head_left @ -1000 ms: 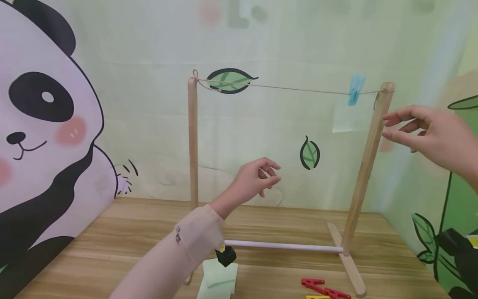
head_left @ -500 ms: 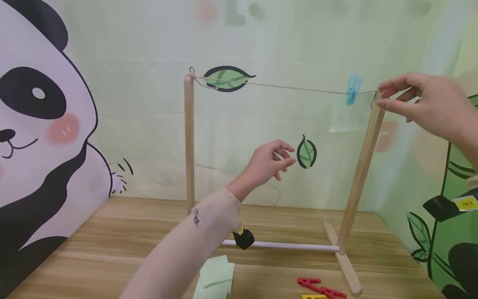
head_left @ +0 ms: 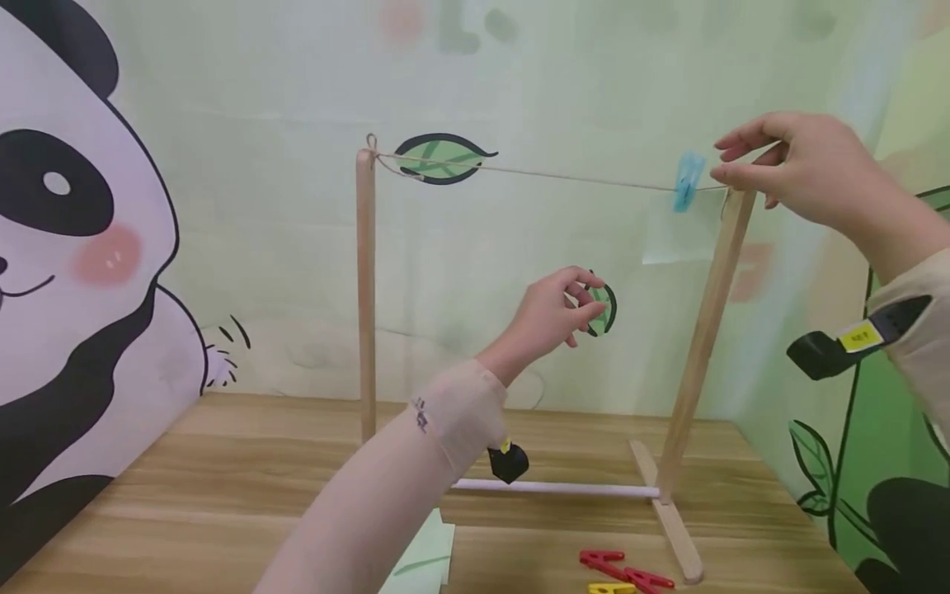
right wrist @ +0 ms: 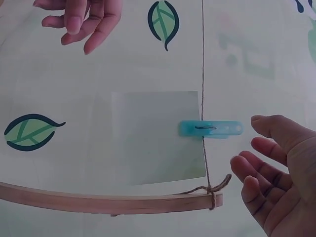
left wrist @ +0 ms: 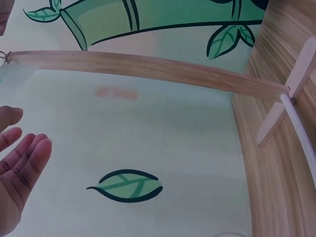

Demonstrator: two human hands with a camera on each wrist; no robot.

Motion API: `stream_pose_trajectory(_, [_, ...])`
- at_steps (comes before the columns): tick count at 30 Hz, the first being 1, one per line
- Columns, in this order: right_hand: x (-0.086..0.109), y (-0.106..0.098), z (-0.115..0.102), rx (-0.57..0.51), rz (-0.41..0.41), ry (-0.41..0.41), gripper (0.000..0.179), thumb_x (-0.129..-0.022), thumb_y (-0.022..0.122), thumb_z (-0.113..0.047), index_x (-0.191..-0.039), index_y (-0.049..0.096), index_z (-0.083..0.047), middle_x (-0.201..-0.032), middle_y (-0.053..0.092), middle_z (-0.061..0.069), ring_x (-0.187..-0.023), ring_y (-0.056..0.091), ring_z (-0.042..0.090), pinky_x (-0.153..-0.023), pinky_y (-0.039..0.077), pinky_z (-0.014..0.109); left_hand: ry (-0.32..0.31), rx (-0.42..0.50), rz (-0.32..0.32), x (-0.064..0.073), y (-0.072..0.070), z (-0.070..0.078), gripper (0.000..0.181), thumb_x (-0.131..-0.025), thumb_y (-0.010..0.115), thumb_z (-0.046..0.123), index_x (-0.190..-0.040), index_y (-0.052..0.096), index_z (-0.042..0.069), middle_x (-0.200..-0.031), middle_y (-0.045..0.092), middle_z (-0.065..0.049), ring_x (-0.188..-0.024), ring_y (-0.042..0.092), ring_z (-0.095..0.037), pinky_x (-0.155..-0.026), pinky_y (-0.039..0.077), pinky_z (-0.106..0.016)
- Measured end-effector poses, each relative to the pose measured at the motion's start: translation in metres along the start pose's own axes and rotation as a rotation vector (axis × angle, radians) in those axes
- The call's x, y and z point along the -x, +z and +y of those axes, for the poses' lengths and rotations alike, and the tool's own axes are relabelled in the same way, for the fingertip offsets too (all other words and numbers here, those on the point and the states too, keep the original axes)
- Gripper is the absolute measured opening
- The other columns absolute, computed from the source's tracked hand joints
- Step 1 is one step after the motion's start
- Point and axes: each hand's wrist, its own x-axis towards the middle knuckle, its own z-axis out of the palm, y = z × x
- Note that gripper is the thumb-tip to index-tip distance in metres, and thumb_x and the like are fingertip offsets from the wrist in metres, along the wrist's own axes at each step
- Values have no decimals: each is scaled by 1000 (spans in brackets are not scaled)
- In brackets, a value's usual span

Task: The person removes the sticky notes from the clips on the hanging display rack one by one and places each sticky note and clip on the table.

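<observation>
A light-blue clothespin (head_left: 688,181) is clipped on a thin string (head_left: 564,176) tied between two wooden posts. From it hangs a pale sheet of paper (right wrist: 153,138), faint against the wall in the head view. My right hand (head_left: 809,173) hovers by the top of the right post (head_left: 705,346), just right of the clothespin; in the right wrist view a gap parts its fingertips from the clothespin. My left hand (head_left: 552,309) floats below the string, between the posts, fingers loosely bent and holding nothing.
Red clothespins (head_left: 627,571) and a yellow clothespin (head_left: 611,588) lie at the table's front. Pale green paper sheets (head_left: 426,557) lie left of them, partly behind my left sleeve. A white rod (head_left: 564,488) runs low across the rack. The wall behind carries panda and leaf drawings.
My right hand has risen and moved left, past the right post's top toward the blue clothespin. The left hand has shifted up and right. The view has turned slightly right.
</observation>
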Motion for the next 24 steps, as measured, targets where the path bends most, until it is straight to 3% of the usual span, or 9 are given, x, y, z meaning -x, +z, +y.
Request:
stream_pose_trajectory(4, [-8, 1, 1, 0, -45, -4, 55, -92, 62, -38, -137, 51, -8, -98, 53, -26, -67, 55, -2, -56, 46, 17, 4, -4, 3, -6, 7, 6, 28, -91, 67, 18, -117, 60, 11, -92, 63, -5, -62, 62, -11, -49, 55, -25])
stream_pose_trajectory(7, [-13, 3, -1, 15, -86, 2, 61, -93, 61, -38, -143, 44, -9, -118, 58, -6, -70, 53, -7, -56, 47, 15, 7, -27, 9, -10, 11, 10, 28, -91, 67, 19, -117, 60, 11, -92, 65, -4, -61, 61, -11, -49, 55, -24])
stream_pose_trajectory(11, [-20, 6, -6, 29, -136, 5, 65, -92, 61, -38, -146, 39, -8, -137, 50, 19, -70, 51, -12, -56, 48, 13, -6, -60, 22, -14, 14, 15, 28, -91, 66, 21, -118, 60, 12, -92, 65, -3, -60, 61, -12, -50, 55, -23])
stream_pose_trajectory(17, [-27, 9, -12, 75, -175, -2, 65, -92, 61, -39, -144, 41, -5, -135, 51, 21, -70, 49, -14, -58, 46, 14, -38, -77, 44, -22, 18, 18, 28, -92, 65, 25, -117, 59, 14, -91, 65, -2, -57, 61, -13, -49, 55, -25])
stream_pose_trajectory(20, [-29, 10, -12, 102, -190, -2, 64, -93, 61, -39, -143, 41, -4, -135, 51, 21, -77, 58, -3, -58, 46, 15, -52, -55, 45, -26, 21, 19, 29, -92, 65, 26, -117, 59, 13, -93, 65, -3, -59, 61, -13, -50, 56, -26])
stream_pose_trajectory(24, [-31, 12, -11, 115, -207, 0, 63, -94, 60, -37, -143, 41, -2, -137, 49, 23, -94, 64, 26, -59, 46, 16, -58, -61, 43, -30, 25, 20, 31, -93, 63, 29, -119, 58, 13, -95, 63, -2, -61, 62, -16, -48, 53, -24])
